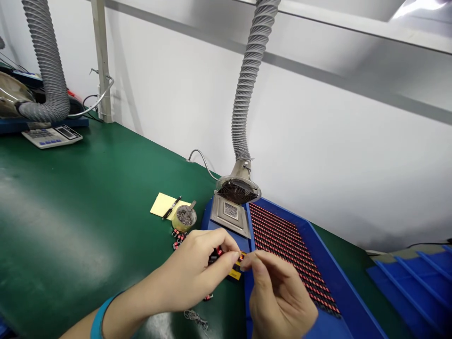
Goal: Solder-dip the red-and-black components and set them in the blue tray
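The person's left hand (187,270) comes in from seven o'clock, its fingertips clenched on a tiny black-and-red cylindrical component (215,254). That component sits just above the blue tray's left edge, and its long axis is hard to tell behind the fingers. The right hand (278,294) rises from five o'clock, thumb and forefinger pinched together just beside the left fingertips; whatever that grip holds is too small to tell.

A shallow blue plastic tray (319,263) lies at two o'clock, packed with diagonal rows of red-and-black components (282,245), and its raised rim runs just behind the right hand. At twelve o'clock stands a metal fume-extractor hood (237,189) on a ribbed grey hose (247,80), above a square steel plate (230,212). At eleven o'clock, a round tin of grey scraps (184,219) sits on a yellow note pad (164,205), with loose components (178,238) near it. The green desk (70,212) stretches well away at nine o'clock, its far edge meeting a white wall (335,141).
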`<move>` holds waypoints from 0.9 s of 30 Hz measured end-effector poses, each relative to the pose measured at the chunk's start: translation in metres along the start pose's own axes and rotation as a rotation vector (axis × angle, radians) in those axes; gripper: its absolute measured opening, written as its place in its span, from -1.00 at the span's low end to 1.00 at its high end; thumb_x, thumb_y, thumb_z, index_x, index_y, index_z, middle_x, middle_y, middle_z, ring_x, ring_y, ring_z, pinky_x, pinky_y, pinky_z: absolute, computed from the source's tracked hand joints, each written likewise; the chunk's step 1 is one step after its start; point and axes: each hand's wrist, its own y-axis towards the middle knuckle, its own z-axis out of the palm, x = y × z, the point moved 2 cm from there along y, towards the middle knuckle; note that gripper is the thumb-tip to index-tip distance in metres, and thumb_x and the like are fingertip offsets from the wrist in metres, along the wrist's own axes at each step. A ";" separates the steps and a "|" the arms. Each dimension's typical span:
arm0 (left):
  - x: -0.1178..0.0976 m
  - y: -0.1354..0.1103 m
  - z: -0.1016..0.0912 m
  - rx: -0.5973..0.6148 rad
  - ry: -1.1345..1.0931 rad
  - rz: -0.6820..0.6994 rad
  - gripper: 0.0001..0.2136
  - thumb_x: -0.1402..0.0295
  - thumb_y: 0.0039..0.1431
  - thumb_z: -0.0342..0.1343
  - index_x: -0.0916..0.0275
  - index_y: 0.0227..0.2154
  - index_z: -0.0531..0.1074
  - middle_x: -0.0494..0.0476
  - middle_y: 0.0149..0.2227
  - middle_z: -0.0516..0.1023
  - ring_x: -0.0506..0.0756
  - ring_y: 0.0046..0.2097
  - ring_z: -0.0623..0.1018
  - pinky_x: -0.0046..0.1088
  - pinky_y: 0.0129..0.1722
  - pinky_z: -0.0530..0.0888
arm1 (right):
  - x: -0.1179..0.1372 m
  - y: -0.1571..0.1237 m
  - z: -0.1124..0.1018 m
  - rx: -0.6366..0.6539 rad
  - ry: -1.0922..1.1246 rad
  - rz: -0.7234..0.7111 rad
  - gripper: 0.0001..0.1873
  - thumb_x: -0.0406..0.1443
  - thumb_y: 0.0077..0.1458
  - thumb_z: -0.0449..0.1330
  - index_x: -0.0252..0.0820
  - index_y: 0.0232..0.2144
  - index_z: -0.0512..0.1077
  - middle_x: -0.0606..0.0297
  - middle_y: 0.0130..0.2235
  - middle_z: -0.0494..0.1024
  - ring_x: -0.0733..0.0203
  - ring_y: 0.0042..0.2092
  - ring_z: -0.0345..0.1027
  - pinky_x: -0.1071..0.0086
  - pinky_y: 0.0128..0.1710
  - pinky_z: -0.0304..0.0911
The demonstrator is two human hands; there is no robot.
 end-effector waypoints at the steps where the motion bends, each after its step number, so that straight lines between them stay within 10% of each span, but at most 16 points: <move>1: 0.000 0.000 0.000 -0.004 0.005 0.008 -0.82 0.35 0.31 -0.05 0.22 -0.42 0.34 -0.07 -0.43 0.42 -0.04 -0.36 0.41 -0.56 -0.35 0.31 | 0.000 -0.003 -0.001 -0.002 -0.041 -0.016 -0.87 -0.39 0.06 0.29 -0.16 -0.28 0.55 0.32 -0.43 0.58 0.23 -0.42 0.47 0.38 -0.36 0.40; 27: -0.003 0.000 0.002 0.051 -0.034 0.015 -0.82 0.37 0.32 -0.05 0.22 -0.41 0.35 -0.08 -0.43 0.42 -0.06 -0.36 0.41 -0.58 -0.34 0.31 | 0.002 0.002 0.008 0.186 0.194 0.114 -0.92 -0.39 0.11 0.25 -0.10 -0.37 0.51 0.38 -0.47 0.54 0.30 -0.43 0.46 0.51 -0.44 0.40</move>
